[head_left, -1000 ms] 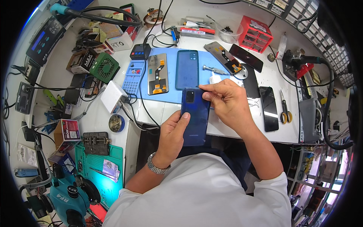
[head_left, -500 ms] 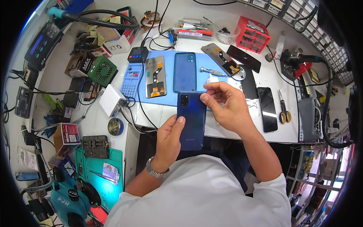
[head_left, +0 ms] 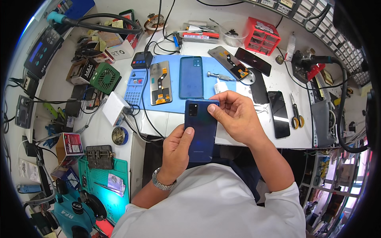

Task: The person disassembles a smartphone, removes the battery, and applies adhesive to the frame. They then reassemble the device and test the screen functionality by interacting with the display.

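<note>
A blue smartphone (head_left: 201, 137), its back and camera block facing up, is held upright over the front edge of the bench. My left hand (head_left: 177, 148) grips its left side, thumb along the edge. At the top right corner my right hand (head_left: 236, 117) has thumb and forefinger closed on the phone; its other fingers curl behind. Just beyond lies a dark teal phone case (head_left: 191, 81) on the blue mat (head_left: 178, 104). To its left is a detached phone screen (head_left: 160, 85) with orange flex cables. A small screwdriver (head_left: 221, 76) lies to its right.
Another screen assembly (head_left: 228, 61), a dark phone (head_left: 279, 115) and scissors (head_left: 295, 113) lie on the right. A red drawer box (head_left: 260, 35) stands behind. On the left are a green fan (head_left: 105, 77), loose cables and a teal microscope (head_left: 73, 214).
My right thumb has moved from the phone's edge onto its back near the top corner. The phone and both hands sit slightly lower in view, and the bench has shifted a little leftward.
</note>
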Available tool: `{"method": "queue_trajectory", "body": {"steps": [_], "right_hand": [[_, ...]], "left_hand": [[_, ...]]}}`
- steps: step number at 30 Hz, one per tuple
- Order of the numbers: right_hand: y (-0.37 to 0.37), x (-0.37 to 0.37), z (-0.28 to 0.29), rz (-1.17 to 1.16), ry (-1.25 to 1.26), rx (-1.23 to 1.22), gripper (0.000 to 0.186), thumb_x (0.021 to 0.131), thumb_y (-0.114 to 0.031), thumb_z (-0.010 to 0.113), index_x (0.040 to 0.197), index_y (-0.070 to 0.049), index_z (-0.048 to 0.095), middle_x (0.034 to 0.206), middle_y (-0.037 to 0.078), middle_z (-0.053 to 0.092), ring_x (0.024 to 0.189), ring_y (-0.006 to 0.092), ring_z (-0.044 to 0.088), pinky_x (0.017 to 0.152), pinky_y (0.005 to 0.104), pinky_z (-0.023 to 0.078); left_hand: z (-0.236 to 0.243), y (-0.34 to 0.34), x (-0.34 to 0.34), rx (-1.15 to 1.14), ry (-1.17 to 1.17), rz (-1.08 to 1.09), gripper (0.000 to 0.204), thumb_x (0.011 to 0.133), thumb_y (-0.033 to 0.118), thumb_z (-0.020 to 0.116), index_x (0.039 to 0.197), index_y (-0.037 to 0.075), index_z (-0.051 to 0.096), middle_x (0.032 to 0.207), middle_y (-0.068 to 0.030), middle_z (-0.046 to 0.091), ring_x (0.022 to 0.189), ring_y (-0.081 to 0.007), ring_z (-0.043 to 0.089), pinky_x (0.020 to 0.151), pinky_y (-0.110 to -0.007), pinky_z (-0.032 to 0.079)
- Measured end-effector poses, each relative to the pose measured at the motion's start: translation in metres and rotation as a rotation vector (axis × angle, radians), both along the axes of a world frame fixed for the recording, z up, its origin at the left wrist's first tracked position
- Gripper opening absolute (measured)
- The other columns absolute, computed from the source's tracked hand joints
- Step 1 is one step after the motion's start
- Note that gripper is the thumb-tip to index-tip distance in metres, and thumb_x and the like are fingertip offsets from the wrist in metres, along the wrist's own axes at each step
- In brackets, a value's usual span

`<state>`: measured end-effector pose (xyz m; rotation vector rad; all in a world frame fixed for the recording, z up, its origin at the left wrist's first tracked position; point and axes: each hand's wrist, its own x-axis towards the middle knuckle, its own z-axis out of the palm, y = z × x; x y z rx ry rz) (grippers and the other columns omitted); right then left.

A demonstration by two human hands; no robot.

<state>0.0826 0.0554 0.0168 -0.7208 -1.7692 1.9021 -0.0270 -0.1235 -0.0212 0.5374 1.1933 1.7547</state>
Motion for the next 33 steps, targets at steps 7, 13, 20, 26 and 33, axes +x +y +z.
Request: {"method": "queue_trajectory", "body": {"steps": [7, 13, 20, 26, 33], "right_hand": [[-0.01, 0.011, 0.003, 0.031, 0.218, 0.032, 0.022, 0.105, -0.011, 0.075, 0.121, 0.003, 0.069, 0.104, 0.004, 0.072, 0.09, 0.0072, 0.065, 0.082, 0.0249, 0.054], [-0.026, 0.028, 0.002, 0.263, 0.285, -0.261, 0.026, 0.108, -0.017, 0.072, 0.127, 0.0, 0.065, 0.115, 0.005, 0.071, 0.107, 0.0135, 0.068, 0.095, 0.0331, 0.057], [-0.043, 0.036, -0.001, 0.448, 0.079, -0.132, 0.041, 0.096, -0.005, 0.08, 0.133, -0.005, 0.062, 0.124, 0.007, 0.064, 0.11, 0.0175, 0.062, 0.096, 0.0356, 0.054], [-0.034, 0.041, 0.004, 0.648, 0.198, -0.083, 0.021, 0.095, -0.011, 0.08, 0.109, -0.001, 0.069, 0.098, 0.006, 0.069, 0.091, 0.0163, 0.063, 0.08, 0.0325, 0.051], [-0.043, 0.039, -0.022, 0.428, 0.212, 0.252, 0.025, 0.095, -0.014, 0.083, 0.114, 0.002, 0.078, 0.107, 0.012, 0.077, 0.1, 0.0209, 0.068, 0.089, 0.0384, 0.055]], "left_hand": [[-0.003, -0.007, -0.008, 0.102, -0.061, -0.033, 0.03, 0.114, 0.017, 0.056, 0.132, -0.005, 0.065, 0.131, -0.0148, 0.073, 0.119, -0.0167, 0.071, 0.102, -0.029, 0.056], [0.004, -0.002, -0.024, 0.545, -0.154, -0.17, 0.024, 0.103, 0.03, 0.072, 0.099, 0.006, 0.076, 0.179, -0.017, 0.02, 0.169, -0.0293, 0.01, 0.136, -0.047, 0.004], [0.019, 0.011, -0.021, 0.488, -0.124, -0.3, 0.042, 0.098, 0.013, 0.077, 0.058, 0.014, 0.063, 0.181, -0.0151, 0.015, 0.169, -0.0364, 0.005, 0.128, -0.055, 0.027], [0.022, 0.047, -0.029, 0.351, 0.076, -0.388, 0.02, 0.1, 0.013, 0.073, 0.084, 0.011, 0.061, 0.174, -0.0174, 0.027, 0.159, -0.037, 0.02, 0.121, -0.056, 0.04], [0.01, 0.097, -0.075, 0.004, 0.683, -0.389, 0.02, 0.105, 0.018, 0.065, 0.12, 0.008, 0.058, 0.166, -0.0185, 0.042, 0.147, -0.0333, 0.04, 0.117, -0.051, 0.044]]}}
